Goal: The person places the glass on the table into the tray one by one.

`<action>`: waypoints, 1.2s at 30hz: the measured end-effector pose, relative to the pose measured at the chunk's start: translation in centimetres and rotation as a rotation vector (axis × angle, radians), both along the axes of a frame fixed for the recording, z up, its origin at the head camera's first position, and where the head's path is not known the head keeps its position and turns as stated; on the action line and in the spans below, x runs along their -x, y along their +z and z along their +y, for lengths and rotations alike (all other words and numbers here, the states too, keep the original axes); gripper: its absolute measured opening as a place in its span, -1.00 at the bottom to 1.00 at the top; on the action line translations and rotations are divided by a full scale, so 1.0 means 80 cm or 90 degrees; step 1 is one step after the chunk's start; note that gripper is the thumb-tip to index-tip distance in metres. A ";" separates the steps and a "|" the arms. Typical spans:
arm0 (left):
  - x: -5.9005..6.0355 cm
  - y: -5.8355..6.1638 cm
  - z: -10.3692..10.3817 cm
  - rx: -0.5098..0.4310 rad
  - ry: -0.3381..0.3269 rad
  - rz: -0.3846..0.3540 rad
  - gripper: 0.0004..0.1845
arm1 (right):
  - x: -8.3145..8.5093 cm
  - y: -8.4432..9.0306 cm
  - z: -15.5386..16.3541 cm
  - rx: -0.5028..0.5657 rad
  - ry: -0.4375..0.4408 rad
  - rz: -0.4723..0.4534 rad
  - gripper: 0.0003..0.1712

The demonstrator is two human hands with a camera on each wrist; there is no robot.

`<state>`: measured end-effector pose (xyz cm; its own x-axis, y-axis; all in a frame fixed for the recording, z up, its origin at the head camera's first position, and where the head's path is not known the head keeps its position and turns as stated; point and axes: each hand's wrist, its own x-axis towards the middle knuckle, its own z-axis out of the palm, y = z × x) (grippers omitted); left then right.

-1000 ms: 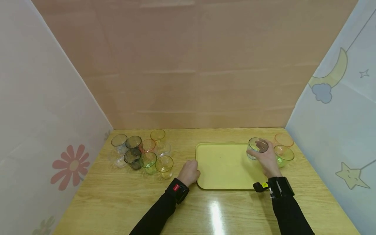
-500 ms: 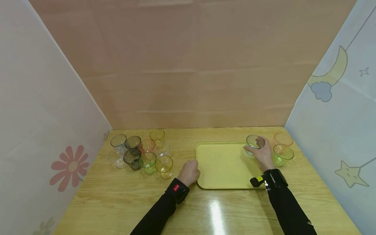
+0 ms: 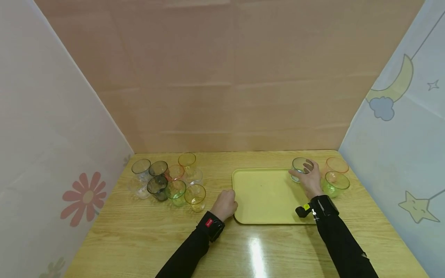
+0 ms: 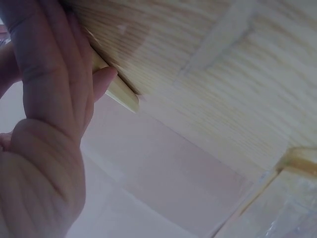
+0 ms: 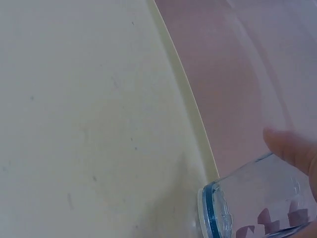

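Observation:
My left hand pinches the left edge of the yellow tray. The left wrist view shows its fingers at the tray's rim. With my right hand I grip a clear drinking glass, upright at the tray's far right corner. Its thick bluish base is right at the tray surface beside the far rim in the right wrist view. My thumb lies along its side. Right of this hand stand a green glass and an orange-rimmed glass.
A cluster of several tinted and clear glasses stands at the left of the wooden table, among them a yellow glass, a green glass and a dark grey glass. Paper-covered walls enclose the back and both sides.
My right hand has carried the clear glass slightly away from me and left, towards the tray's far right corner. The left hand has stayed at the tray's edge.

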<state>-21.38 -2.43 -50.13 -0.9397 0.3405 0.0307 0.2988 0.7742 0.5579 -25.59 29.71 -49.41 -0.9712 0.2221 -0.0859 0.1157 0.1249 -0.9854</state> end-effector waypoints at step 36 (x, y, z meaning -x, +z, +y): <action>0.001 0.000 0.001 0.009 -0.007 -0.002 -0.63 | 0.008 0.000 -0.007 0.024 -0.062 -0.021 0.26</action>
